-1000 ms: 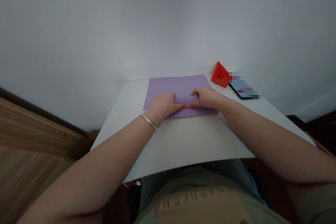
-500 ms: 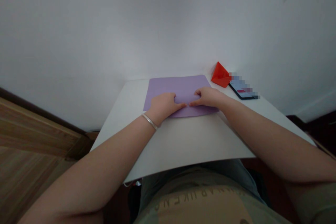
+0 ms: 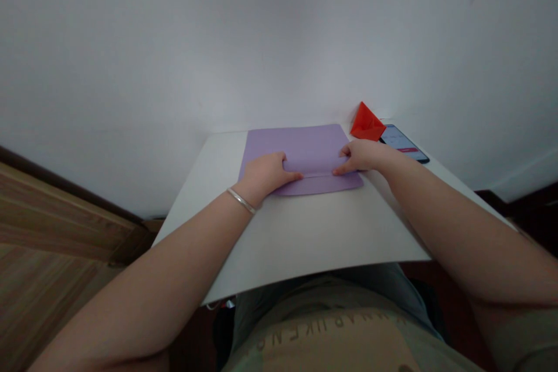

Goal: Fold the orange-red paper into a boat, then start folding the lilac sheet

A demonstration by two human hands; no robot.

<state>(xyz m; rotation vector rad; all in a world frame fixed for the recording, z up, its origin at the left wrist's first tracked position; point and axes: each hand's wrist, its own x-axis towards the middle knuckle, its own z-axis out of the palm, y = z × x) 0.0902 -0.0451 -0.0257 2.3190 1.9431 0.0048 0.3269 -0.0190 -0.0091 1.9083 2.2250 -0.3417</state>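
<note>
A sheet of purple paper point(image 3: 296, 142) lies on the white table point(image 3: 314, 232), with a raised fold running across its nearer part. My left hand point(image 3: 268, 173) pinches the left part of this fold, its thumb along the near side and its fingers bent behind. At the right part of the fold, my right hand point(image 3: 360, 157) grips in the same way, thumb pointing left. A bare strip of the sheet shows in front of both thumbs. The fingertips behind the fold are partly hidden.
A folded red paper piece point(image 3: 367, 122) stands at the back right. Beside it lies a phone point(image 3: 403, 142) with its screen lit. The wall point(image 3: 279, 40) rises right behind the table, and wooden panelling point(image 3: 56, 244) is at the left.
My hands have moved apart along the fold: the right one shifted right, the left one slightly left. A longer stretch of the fold now shows between the thumbs.
</note>
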